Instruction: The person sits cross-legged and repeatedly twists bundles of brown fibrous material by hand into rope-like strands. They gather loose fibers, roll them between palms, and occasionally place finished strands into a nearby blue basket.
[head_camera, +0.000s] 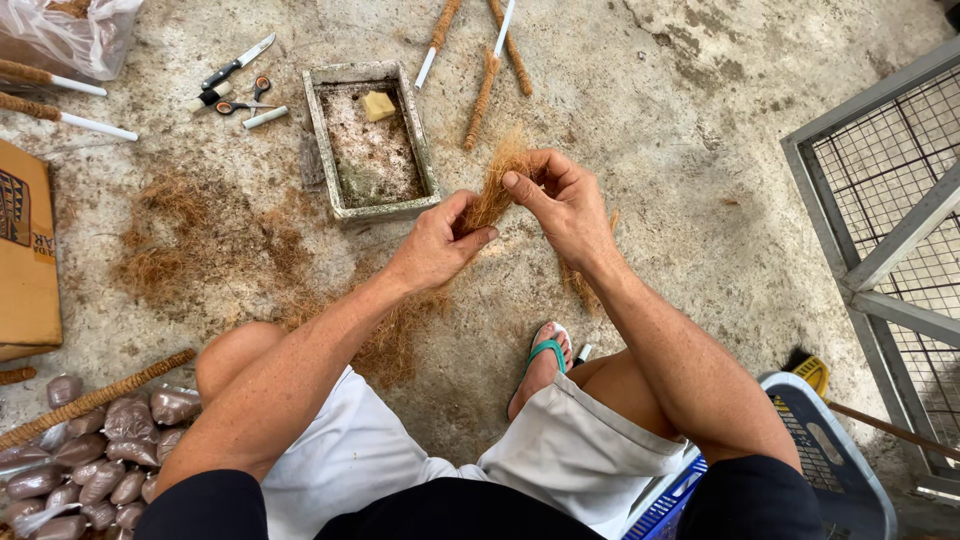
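Both hands meet over the concrete floor (700, 150), working one tuft of brown fibre (497, 185). The left hand (437, 243) has its grip clenched on the lower end of the tuft, thumb pressed against the fingers. The right hand (565, 205) pinches the upper part between thumb and curled fingers, so the tuft runs slanting up between the two hands, its frayed top fanning out above them.

Just beyond the hands lies a shallow rectangular tray (322, 140) with a yellow block (378, 105) in its far end. To the tray's left lie a knife (238, 62) and small scissors (245, 103). Fibre-wrapped sticks (480, 100) with white ends lie past the tray on the right, and two more (60, 115) at the far left edge. Loose fibre (180, 240) is strewn on the floor left of the hands and beneath the left forearm.

A cardboard box (25, 250) sits at the left edge. Below it is a heap of small brown packets (90, 470) in clear wrap. The person wears white shorts, and one foot in a green sandal (546, 352) rests under the right forearm. A blue crate (820, 450) and a wire mesh frame (880, 200) stand to the right.
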